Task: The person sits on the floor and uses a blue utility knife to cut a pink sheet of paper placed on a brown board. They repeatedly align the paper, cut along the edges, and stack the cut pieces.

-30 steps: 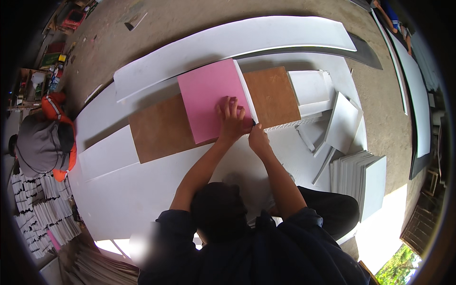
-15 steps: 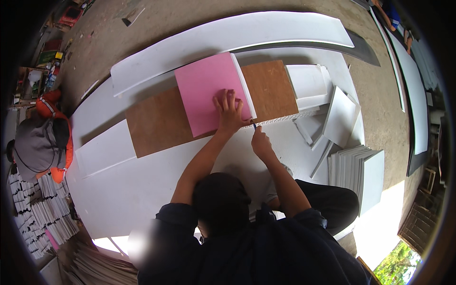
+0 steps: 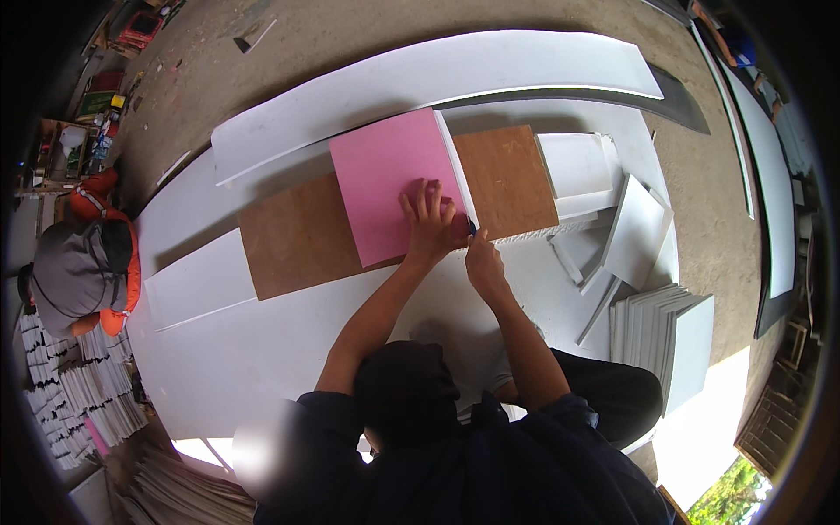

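My left hand (image 3: 429,226) lies on a pink square sheet (image 3: 385,175), fingers spread and pressing down near its lower right corner. A narrow white strip (image 3: 460,166) shows along the sheet's right edge. Just right of that corner, my right hand (image 3: 484,262) is closed around a slim dark blue utility knife (image 3: 473,227), mostly hidden in the fist. Its tip is at the lower end of the white strip; the blade is too small to make out. Beneath the pink sheet lies a brown wooden board (image 3: 297,232), sticking out on both sides.
A large white sheet (image 3: 206,367) spreads under everything. A long white panel (image 3: 437,74) lies beyond the board. To the right are loose white pieces (image 3: 634,223) and a stack of white sheets (image 3: 687,350). A person in a grey cap (image 3: 79,271) is at the left.
The whole view has shifted slightly, so everything appears a little lower and farther right. My right hand with the knife is slightly nearer the strip's lower end; my left hand stays on the pink sheet.
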A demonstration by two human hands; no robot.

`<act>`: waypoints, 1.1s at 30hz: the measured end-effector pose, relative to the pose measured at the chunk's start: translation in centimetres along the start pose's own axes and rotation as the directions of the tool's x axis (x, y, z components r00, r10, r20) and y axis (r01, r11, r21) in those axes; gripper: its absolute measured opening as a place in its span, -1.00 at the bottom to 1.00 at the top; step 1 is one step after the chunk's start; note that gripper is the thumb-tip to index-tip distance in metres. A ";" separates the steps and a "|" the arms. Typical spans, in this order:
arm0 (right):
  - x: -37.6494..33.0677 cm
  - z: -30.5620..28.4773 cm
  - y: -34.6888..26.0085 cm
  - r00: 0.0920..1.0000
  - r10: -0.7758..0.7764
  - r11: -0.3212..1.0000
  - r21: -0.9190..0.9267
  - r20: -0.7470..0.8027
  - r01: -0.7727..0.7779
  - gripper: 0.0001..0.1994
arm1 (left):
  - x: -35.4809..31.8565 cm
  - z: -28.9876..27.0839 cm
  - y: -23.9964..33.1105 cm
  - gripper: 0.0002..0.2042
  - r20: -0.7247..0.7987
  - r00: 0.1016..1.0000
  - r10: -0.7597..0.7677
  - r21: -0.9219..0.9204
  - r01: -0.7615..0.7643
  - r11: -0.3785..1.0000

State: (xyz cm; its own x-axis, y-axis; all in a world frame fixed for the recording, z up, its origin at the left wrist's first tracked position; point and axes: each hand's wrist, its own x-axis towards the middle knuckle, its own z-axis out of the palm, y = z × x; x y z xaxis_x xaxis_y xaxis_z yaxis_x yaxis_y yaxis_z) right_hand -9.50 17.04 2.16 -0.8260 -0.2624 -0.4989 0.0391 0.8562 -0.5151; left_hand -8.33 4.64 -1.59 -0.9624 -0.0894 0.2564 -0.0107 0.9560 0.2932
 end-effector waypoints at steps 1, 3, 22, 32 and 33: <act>0.0 0.1 0.0 1.000 0.010 1.000 -0.001 0.008 -0.010 -0.81 | -0.1 0.2 -0.1 -0.28 -0.018 1.000 0.002 0.005 -0.002 1.000; -0.1 -0.1 -0.3 0.999 0.027 1.000 0.001 0.021 -0.028 -0.81 | -0.2 0.6 -0.3 -0.29 -0.050 0.999 0.009 0.017 -0.008 1.000; -1.1 1.5 2.6 0.995 0.060 0.991 -0.128 0.081 -0.050 -0.75 | -0.3 0.6 -0.5 -0.28 0.001 1.000 0.002 0.046 -0.002 0.999; -0.1 0.6 4.8 0.957 0.024 0.951 0.301 -0.289 0.067 -0.75 | 0.1 -1.6 -0.4 -0.40 0.029 0.999 0.017 -0.047 -0.016 0.999; 1.3 0.3 4.3 0.944 0.027 0.938 0.335 -0.330 0.090 -0.73 | -0.2 -1.5 -0.8 -0.45 0.026 0.999 -0.043 -0.174 0.047 0.984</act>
State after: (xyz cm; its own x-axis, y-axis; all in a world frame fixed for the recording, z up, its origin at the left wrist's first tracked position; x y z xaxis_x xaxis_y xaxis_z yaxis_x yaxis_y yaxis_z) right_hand -10.22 20.27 -0.93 -0.9639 -0.0776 -0.2546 0.1504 0.6303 -0.7617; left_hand -7.75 3.45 -0.52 -0.9677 -0.1236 0.2197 -0.0088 0.8877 0.4603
